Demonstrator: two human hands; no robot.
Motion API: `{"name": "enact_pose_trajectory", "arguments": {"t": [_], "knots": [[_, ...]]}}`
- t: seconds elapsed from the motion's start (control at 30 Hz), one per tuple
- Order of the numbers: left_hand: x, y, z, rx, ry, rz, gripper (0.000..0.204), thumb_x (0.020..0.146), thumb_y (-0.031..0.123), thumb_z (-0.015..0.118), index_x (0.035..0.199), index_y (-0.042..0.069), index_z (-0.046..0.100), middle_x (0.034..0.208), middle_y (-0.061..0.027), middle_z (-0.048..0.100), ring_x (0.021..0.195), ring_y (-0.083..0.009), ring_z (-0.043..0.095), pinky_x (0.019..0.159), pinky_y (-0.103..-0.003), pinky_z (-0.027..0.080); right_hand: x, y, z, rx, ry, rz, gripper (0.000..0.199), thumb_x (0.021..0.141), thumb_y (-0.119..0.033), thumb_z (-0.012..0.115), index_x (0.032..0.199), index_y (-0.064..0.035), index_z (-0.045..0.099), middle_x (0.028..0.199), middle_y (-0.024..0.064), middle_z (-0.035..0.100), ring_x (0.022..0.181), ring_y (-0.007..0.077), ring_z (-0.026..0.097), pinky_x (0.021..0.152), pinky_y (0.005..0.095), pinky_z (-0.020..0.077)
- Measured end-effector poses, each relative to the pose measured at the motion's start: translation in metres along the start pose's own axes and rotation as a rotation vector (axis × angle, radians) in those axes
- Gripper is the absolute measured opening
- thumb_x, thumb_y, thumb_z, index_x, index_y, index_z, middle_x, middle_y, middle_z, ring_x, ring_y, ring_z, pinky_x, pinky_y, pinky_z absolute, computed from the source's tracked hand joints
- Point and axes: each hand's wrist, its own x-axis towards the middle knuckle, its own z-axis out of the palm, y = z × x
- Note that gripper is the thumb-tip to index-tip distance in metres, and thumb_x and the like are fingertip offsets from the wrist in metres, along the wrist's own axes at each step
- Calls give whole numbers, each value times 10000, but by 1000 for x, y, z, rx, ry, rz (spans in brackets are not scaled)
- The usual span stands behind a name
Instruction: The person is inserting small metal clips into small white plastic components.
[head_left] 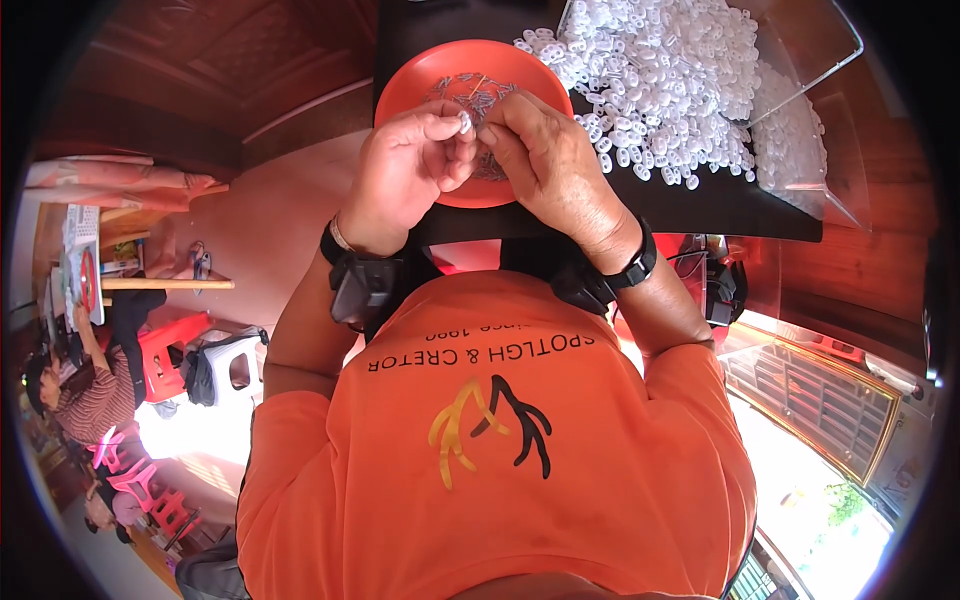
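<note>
Holding a small white piece (pixel 465 122) up at your left fingertips, you've got it pinched between thumb and finger of your left hand (pixel 412 170), right above the red bowl (pixel 408 82). Over on the other side comes your right hand (pixel 540 150), thumb and forefinger drawn together just beside that piece; whether they grip anything, you can't tell from this angle. So the white piece sits between your two hands, nearer the left, with the fingertips of both almost meeting over the bowl. Below them, thin grey metal bits (pixel 482 100) lie scattered across the bottom of the bowl. And off past your right hand, look at that big heap of white pieces (pixel 670 90), spread over the dark table (pixel 690 212), some lying close beside the bowl's rim.
</note>
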Motion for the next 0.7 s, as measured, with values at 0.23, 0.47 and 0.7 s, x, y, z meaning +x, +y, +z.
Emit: {"name": "enact_pose_trajectory", "arguments": {"t": [0.23, 0.47, 0.7], "knots": [[0, 3, -5, -85, -106, -60, 124, 862, 147, 516, 872, 31, 559, 762, -66, 575, 630, -149, 528, 517, -244, 391, 1, 1, -3, 111, -29, 68, 97, 862, -95, 580, 856, -5, 544, 801, 136, 592, 715, 301, 598, 626, 358, 480], [-12, 11, 11, 1045, 5, 547, 159, 840, 135, 556, 845, -21, 585, 1008, -91, 572, 765, -123, 545, 679, -243, 435, 4, 7, -7, 571, -136, 510, 244, 937, -209, 508, 824, 1, 564, 705, 24, 564, 615, 76, 517, 562, 253, 441], [-10, 7, 28, 1618, -109, 937, 48, 790, 14, 561, 837, 18, 560, 890, -100, 554, 785, -293, 557, 688, -367, 473, 4, -3, 0, 768, -100, 652, 252, 965, -241, 491, 818, -49, 562, 708, -17, 534, 617, 66, 468, 582, 211, 396]]}}
